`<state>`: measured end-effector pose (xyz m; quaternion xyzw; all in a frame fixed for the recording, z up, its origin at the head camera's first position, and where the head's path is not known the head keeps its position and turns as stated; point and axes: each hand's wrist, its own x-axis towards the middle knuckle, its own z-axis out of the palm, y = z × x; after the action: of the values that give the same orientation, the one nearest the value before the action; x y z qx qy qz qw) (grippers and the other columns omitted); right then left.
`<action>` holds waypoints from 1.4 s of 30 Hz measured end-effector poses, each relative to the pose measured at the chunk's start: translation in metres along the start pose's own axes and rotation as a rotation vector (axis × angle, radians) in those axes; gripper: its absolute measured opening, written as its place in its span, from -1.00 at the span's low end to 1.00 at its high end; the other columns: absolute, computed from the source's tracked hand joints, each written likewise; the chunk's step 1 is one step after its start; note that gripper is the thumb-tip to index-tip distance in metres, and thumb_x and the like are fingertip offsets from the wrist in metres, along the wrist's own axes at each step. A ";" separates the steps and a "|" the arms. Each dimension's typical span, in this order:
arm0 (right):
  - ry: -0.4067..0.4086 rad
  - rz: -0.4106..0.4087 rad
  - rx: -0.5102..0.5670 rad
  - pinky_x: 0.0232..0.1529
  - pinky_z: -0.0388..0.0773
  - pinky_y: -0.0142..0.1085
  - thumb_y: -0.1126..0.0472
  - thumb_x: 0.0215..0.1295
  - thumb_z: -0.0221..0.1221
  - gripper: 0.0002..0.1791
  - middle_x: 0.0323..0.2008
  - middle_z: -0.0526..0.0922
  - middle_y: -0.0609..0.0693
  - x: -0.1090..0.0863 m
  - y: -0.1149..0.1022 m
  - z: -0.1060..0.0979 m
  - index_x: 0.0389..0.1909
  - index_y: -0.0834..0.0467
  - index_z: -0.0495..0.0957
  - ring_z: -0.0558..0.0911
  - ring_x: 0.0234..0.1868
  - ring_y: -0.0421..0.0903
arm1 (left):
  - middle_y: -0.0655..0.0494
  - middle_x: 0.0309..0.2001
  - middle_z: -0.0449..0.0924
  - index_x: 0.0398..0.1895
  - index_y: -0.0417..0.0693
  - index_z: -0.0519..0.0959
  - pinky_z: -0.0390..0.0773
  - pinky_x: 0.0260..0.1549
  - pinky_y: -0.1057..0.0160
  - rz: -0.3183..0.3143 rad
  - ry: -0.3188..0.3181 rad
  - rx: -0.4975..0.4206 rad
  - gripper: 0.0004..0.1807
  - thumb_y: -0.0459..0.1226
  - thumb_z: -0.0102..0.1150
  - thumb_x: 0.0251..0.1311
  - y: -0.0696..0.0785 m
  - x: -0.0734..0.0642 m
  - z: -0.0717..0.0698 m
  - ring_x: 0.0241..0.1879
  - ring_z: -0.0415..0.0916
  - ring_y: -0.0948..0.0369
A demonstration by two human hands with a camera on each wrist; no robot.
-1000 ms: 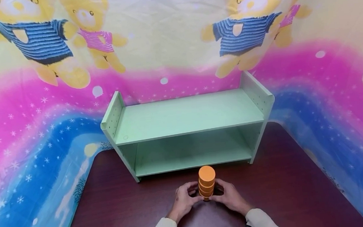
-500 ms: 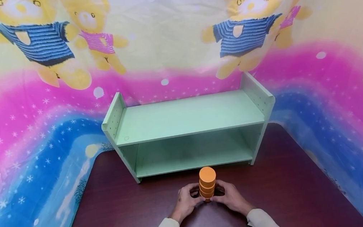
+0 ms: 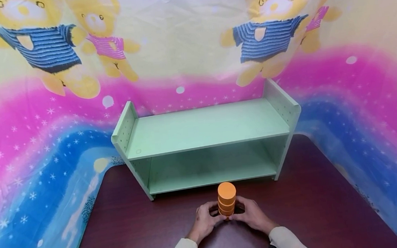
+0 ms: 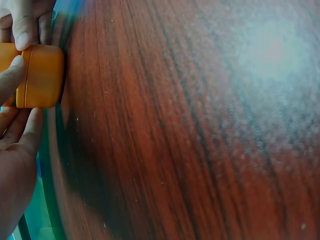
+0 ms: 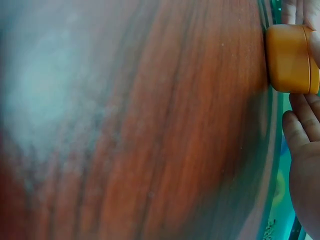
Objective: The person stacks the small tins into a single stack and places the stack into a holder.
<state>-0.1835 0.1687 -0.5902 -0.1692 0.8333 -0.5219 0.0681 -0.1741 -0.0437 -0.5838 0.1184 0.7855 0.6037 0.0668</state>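
Observation:
An orange cylinder in stacked tiers (image 3: pixel 227 192) stands upright on the dark red-brown table (image 3: pixel 137 231), in front of the green shelf. My left hand (image 3: pixel 203 221) holds its left side, with the thumb at the front, low down. From the other side my right hand (image 3: pixel 254 216) grips it in the same way, the two thumbs close together. In the left wrist view the cylinder's lowest tier (image 4: pixel 46 77) has rounded edges and a thin seam above it. The right wrist view catches that tier (image 5: pixel 287 59) too, with fingers (image 5: pixel 300 120) against it. Its exact kind cannot be told.
A pale green two-tier shelf (image 3: pixel 206 127) with raised side panels stands at the back of the table. Its front edge lies just behind the cylinder. A cloth backdrop with printed bears (image 3: pixel 262 39) surrounds the table on the back and both sides.
The head view has shifted very slightly. Both hands keep their hold on the orange cylinder, which stays in the same place before the shelf.

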 end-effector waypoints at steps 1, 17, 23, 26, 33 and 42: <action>-0.001 0.001 -0.001 0.17 0.57 -0.03 0.13 0.08 0.50 -0.28 0.13 0.61 0.16 0.000 0.000 0.000 0.24 0.29 0.47 0.58 0.19 0.13 | -0.16 -0.03 0.67 0.07 -0.34 0.60 0.70 -0.12 0.30 0.000 -0.003 -0.002 -0.49 -0.47 0.50 -0.02 0.000 0.000 0.000 -0.02 0.66 0.00; 0.009 -0.029 -0.029 0.10 0.61 -0.03 0.09 0.09 0.49 -0.32 0.08 0.65 0.15 0.000 -0.001 0.001 0.20 0.27 0.50 0.62 0.13 0.12 | -0.16 -0.04 0.67 0.03 -0.34 0.62 0.69 -0.17 0.36 0.009 -0.003 -0.008 -0.53 -0.49 0.49 -0.03 0.000 0.001 -0.002 -0.04 0.67 -0.01; 0.023 -0.017 -0.068 0.14 0.58 0.01 0.04 0.08 0.49 -0.31 0.08 0.66 0.10 0.001 -0.004 0.000 0.20 0.23 0.52 0.61 0.14 0.07 | -0.17 -0.04 0.67 0.03 -0.34 0.62 0.69 -0.16 0.36 0.023 -0.008 -0.008 -0.53 -0.49 0.49 -0.02 0.003 -0.001 -0.006 -0.04 0.66 -0.03; 0.033 -0.019 -0.085 0.14 0.58 0.02 0.01 0.06 0.50 -0.31 0.07 0.67 0.08 0.001 -0.008 -0.001 0.19 0.23 0.53 0.61 0.13 0.04 | -0.15 -0.04 0.67 0.03 -0.32 0.62 0.69 -0.16 0.37 0.029 -0.007 0.008 -0.53 -0.47 0.50 -0.02 0.006 -0.001 -0.008 -0.04 0.67 0.00; 0.040 -0.050 -0.087 0.17 0.55 0.02 -0.03 0.03 0.51 -0.27 0.07 0.67 0.05 0.003 -0.018 -0.003 0.19 0.22 0.54 0.60 0.14 0.02 | -0.21 -0.03 0.66 0.03 -0.36 0.61 0.70 -0.15 0.32 0.044 -0.013 -0.018 -0.52 -0.50 0.49 -0.02 0.014 -0.001 -0.014 -0.02 0.66 -0.05; 0.050 -0.110 -0.111 0.13 0.59 0.02 -0.02 0.04 0.50 -0.31 0.05 0.69 0.03 0.005 -0.030 -0.003 0.16 0.20 0.57 0.63 0.10 0.01 | -0.22 0.00 0.65 0.06 -0.35 0.60 0.70 -0.15 0.33 0.042 -0.011 -0.025 -0.51 -0.46 0.49 0.00 0.028 -0.008 -0.023 -0.05 0.68 -0.02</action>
<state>-0.1824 0.1576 -0.5618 -0.2052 0.8518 -0.4820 0.0092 -0.1694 -0.0608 -0.5510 0.1372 0.7749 0.6141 0.0598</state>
